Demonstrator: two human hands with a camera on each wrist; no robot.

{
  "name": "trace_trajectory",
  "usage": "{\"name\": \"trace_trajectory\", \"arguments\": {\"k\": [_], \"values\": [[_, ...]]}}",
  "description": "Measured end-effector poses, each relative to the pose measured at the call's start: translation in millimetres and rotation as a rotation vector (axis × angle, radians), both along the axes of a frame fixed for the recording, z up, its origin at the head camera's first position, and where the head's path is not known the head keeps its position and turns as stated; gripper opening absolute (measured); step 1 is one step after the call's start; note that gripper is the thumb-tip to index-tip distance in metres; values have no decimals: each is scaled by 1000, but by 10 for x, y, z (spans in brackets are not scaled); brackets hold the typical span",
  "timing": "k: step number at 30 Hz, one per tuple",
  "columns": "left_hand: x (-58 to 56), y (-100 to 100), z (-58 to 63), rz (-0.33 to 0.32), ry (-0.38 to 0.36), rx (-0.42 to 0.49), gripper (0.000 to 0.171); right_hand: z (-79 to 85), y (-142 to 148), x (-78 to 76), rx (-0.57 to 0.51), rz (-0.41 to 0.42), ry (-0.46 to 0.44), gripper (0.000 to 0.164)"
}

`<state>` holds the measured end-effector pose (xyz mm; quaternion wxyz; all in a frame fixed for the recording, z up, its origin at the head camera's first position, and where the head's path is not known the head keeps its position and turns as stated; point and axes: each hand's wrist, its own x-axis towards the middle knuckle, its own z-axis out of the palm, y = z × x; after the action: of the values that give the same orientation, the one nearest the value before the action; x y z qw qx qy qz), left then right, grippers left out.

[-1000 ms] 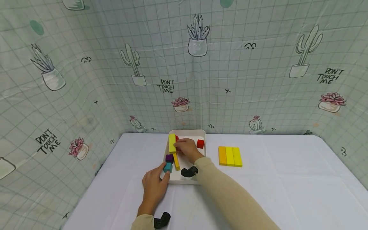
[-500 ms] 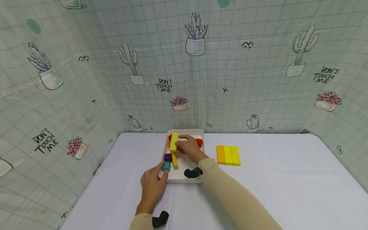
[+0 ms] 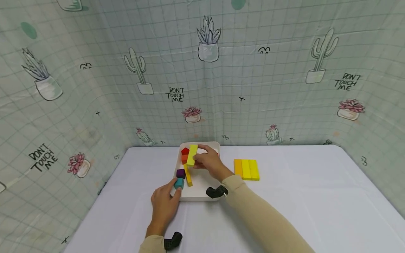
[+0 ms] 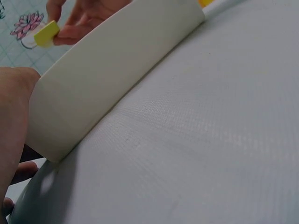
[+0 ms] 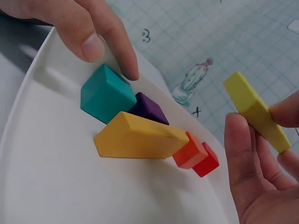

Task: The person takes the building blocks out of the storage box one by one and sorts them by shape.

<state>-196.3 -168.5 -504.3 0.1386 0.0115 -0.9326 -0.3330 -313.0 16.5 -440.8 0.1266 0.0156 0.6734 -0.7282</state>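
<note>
In the head view my right hand (image 3: 209, 160) pinches a yellow rectangular block (image 3: 192, 155) between thumb and fingers. The block is raised above the white tray (image 3: 199, 199) and tilted; the right wrist view shows it clear of the other blocks. My left hand (image 3: 165, 200) grips the tray's near left corner, with thumb and index finger over the rim. Just inside that corner, close to those fingertips, sits a teal block (image 5: 107, 95). Past it stand a purple block (image 5: 150, 108), a long amber block (image 5: 142, 137), an orange block (image 5: 190, 150) and a red block (image 5: 206, 161).
To the right of the tray, three long blocks (image 3: 246, 170) in orange-yellow and yellow lie side by side on the white tablecloth (image 3: 300, 196). A printed cactus curtain (image 3: 234, 77) stands behind and around the table. Black wrist devices (image 3: 173, 241) sit at both wrists.
My right hand has lifted the yellow block and moved it right, uncovering the red and orange blocks at the tray's far left. My left hand stays on the tray corner. The head view shifts slightly.
</note>
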Motion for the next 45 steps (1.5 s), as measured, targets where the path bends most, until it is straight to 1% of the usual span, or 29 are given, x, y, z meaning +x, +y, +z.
{"name": "trace_trajectory", "arguments": {"k": [7,12,17,23,31,38,45], "values": [[12,-30,17,6,-1,-10,45,11,79,66,-34,23,4,60],[11,-32,4,12,-5,-21,45,1,123,120,-46,-1,-4,60],[26,-20,-20,7,-3,-13,45,-48,187,173,-43,-28,-15,60],[42,-28,-16,7,10,-3,45,-85,233,225,-75,-44,-35,60],[11,-46,22,9,24,-9,45,-30,278,273,-87,-59,-26,61],[-3,-33,33,-1,51,-7,45,-1,395,346,-154,-83,1,57],[11,-4,27,-12,27,-4,45,-41,522,432,-180,-130,-1,56]]}}
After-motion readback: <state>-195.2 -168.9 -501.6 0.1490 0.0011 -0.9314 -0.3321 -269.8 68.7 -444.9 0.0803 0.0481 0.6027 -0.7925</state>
